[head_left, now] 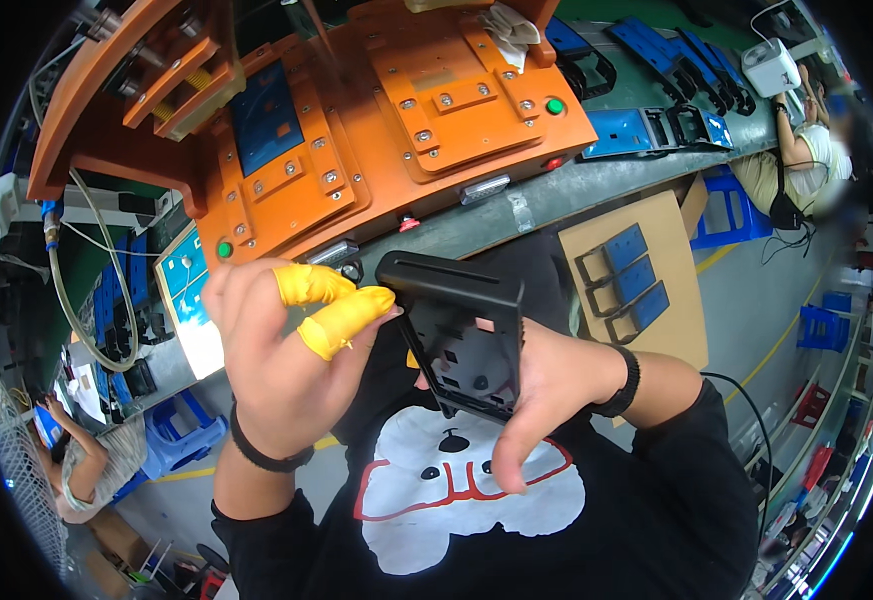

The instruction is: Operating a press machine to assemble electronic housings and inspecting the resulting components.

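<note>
While both hands grip it, the black frame stands upright.

Both hands are on a black plastic frame: the right hand grips its lower edge while the left hand pinches the top corner with yellow-capped fingertips. Just above the frame sits an orange jig on the bench.

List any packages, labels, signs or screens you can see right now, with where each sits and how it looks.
Cardboard sheet: right of the hands, below the bench edge; flat, tan, carrying three blue-and-black parts.
White box: far right on the bench; small, rounded.
Light-blue panel: left of the left hand, under the orange machine; rectangular, pale border.
No screens seen.
</note>
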`<state>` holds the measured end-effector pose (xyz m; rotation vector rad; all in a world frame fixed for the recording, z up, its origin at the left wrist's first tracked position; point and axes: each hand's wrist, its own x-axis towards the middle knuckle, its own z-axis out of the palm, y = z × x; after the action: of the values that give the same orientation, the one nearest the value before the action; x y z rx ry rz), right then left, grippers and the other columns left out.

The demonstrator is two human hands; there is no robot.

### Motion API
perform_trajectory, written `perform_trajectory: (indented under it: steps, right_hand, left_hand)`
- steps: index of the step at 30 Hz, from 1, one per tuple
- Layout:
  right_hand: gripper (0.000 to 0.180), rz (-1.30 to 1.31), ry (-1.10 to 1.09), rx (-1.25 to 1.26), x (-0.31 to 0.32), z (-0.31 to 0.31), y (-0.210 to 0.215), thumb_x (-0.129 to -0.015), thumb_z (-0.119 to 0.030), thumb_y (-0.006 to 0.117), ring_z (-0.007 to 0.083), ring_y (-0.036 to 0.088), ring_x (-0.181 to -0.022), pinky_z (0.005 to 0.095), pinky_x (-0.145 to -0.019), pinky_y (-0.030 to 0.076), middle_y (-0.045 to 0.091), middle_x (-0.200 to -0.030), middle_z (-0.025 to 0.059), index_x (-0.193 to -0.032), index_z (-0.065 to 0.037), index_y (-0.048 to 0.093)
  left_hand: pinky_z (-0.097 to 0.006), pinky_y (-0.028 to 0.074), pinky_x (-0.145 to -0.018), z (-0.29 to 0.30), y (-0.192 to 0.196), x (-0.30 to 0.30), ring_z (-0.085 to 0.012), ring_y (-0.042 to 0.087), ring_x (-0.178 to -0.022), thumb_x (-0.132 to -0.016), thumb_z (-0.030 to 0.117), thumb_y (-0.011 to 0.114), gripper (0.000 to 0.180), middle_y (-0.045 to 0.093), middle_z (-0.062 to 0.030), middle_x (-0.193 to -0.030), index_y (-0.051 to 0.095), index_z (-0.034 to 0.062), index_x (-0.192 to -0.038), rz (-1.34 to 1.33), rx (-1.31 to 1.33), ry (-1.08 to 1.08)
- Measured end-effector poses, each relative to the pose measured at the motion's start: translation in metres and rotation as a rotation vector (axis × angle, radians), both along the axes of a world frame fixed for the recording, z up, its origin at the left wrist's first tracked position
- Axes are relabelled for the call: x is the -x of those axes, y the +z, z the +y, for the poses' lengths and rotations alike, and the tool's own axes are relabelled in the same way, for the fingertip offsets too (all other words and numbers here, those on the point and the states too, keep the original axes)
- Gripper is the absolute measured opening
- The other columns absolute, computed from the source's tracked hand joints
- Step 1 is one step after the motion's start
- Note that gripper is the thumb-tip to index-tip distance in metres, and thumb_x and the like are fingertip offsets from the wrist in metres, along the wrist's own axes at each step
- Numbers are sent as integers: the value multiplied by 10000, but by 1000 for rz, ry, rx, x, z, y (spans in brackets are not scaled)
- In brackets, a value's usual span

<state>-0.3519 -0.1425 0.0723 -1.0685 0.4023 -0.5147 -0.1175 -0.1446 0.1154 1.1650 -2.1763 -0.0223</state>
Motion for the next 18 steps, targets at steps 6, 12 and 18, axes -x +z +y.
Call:
perform_trajectory:
  steps: [6, 12, 18]
  right_hand:
    - [1118, 200, 60, 95, -3, -4, 3, -394, -441, 1014, 131, 562, -1050, 293, -951, 480, 570, -1173, 77, -1270, -13, 467]
    - [1081, 88, -45, -156, -5, -1, -1, -410, -449, 1003, 133, 577, -1041, 304, -920, 487, 606, -1141, 70, -1262, -21, 495]
    - [957, -233, -251, -443, 6, -14, -8, -621, -503, 902, 200, 655, -1031, 360, -930, 529, 647, -1079, 78, -1323, -26, 461]
  left_hand:
    - [-443, 356, -824, 2, -5, 0, -303, 546, -888, -648, 67, 812, 298, 579, -87, -955, 680, 80, -914, -146, 67, 26]
    - [-474, 348, -824, 9, -17, 2, -344, 525, -905, -692, 60, 771, 285, 549, -131, -956, 628, 39, -938, -91, 30, 44]
    - [-491, 350, -828, 44, -31, 8, -332, 523, -930, -662, 88, 778, 307, 548, -108, -973, 602, 73, -913, -54, -181, -124]
